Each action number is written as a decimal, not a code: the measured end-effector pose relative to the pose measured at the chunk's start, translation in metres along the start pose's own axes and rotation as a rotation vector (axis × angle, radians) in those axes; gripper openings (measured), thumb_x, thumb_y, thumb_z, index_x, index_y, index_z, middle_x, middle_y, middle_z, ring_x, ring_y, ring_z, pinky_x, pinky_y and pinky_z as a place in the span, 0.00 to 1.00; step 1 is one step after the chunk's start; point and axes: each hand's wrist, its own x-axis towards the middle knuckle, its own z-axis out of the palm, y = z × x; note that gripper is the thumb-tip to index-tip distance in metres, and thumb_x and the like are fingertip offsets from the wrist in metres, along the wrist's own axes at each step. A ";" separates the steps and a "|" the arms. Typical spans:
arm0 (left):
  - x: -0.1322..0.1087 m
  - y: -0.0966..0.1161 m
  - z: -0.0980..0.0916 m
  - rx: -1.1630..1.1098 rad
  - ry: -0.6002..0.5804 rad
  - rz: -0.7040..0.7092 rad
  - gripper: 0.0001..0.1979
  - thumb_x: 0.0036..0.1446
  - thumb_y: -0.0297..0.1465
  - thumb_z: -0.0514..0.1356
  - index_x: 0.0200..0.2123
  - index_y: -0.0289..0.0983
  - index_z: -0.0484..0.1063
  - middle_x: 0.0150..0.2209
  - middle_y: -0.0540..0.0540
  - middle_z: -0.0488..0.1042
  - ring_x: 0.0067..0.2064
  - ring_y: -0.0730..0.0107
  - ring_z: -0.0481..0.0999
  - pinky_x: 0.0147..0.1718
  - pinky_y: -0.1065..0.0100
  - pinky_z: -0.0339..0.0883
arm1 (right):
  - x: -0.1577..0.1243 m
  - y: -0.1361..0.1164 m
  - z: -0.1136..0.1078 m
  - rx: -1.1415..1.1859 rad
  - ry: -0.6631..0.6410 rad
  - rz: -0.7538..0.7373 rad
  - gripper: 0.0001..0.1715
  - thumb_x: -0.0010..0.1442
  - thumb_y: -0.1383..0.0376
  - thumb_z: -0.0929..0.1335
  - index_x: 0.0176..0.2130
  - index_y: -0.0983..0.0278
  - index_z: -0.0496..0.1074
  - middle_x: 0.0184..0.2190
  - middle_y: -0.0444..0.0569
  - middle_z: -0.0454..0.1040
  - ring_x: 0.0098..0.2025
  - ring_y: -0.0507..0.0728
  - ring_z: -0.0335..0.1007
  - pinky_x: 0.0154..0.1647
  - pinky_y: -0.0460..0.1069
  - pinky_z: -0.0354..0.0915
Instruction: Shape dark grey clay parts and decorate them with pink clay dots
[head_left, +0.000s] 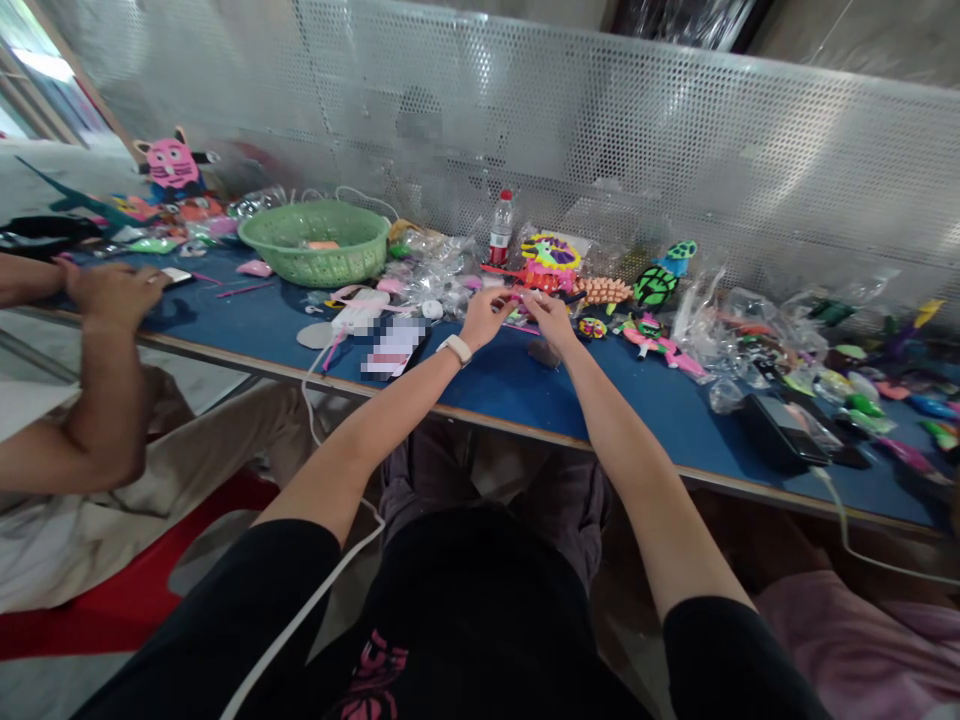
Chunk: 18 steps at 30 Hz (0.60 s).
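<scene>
My left hand point(486, 314) and my right hand point(553, 318) meet above the blue table point(495, 385). Between their fingertips is a small pink piece point(519, 296), pinched from both sides; its exact shape is mostly covered. Just behind it lie a red and yellow figure point(551, 258) with a purple middle and an orange knobbly figure point(604, 291). Right of my right hand sits a small colourful round piece point(592, 327), with a pink and green figure point(651, 336) beyond it. Under the right wrist rests a brownish flat thing point(543, 352).
A green basket point(315, 245), a bottle point(501, 228) and clear plastic bags point(442, 265) line the back. A phone point(395, 347) and white power bank point(361, 312) with cable lie left; a black box point(784, 432) stands right. Another person's hand point(120, 290) is at far left.
</scene>
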 end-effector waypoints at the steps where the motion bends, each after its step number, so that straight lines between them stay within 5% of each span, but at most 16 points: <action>1: -0.001 0.001 0.001 0.007 0.000 0.007 0.26 0.75 0.57 0.71 0.49 0.38 0.87 0.48 0.35 0.90 0.43 0.55 0.89 0.48 0.53 0.87 | 0.000 -0.001 0.000 -0.029 -0.006 -0.035 0.39 0.57 0.27 0.81 0.39 0.57 0.89 0.39 0.48 0.86 0.44 0.60 0.82 0.49 0.55 0.80; 5: 0.000 0.004 0.005 0.019 0.049 -0.004 0.29 0.77 0.60 0.66 0.47 0.39 0.85 0.45 0.36 0.89 0.42 0.54 0.89 0.46 0.53 0.87 | 0.001 -0.005 -0.002 -0.122 0.031 -0.124 0.44 0.58 0.22 0.77 0.36 0.58 0.88 0.36 0.49 0.87 0.43 0.62 0.81 0.51 0.58 0.79; 12: 0.005 -0.002 0.001 -0.070 0.181 -0.131 0.28 0.79 0.60 0.63 0.46 0.40 0.82 0.44 0.36 0.88 0.40 0.54 0.89 0.47 0.50 0.87 | 0.001 -0.004 -0.009 -0.135 0.092 -0.011 0.44 0.61 0.23 0.76 0.40 0.59 0.89 0.43 0.52 0.90 0.46 0.63 0.83 0.48 0.57 0.80; 18: 0.004 0.003 0.001 -0.081 0.106 -0.087 0.23 0.77 0.55 0.68 0.49 0.40 0.85 0.51 0.36 0.90 0.44 0.56 0.90 0.49 0.54 0.87 | -0.002 -0.009 -0.007 -0.055 0.031 -0.013 0.41 0.60 0.26 0.79 0.45 0.57 0.90 0.50 0.52 0.91 0.50 0.63 0.85 0.51 0.57 0.82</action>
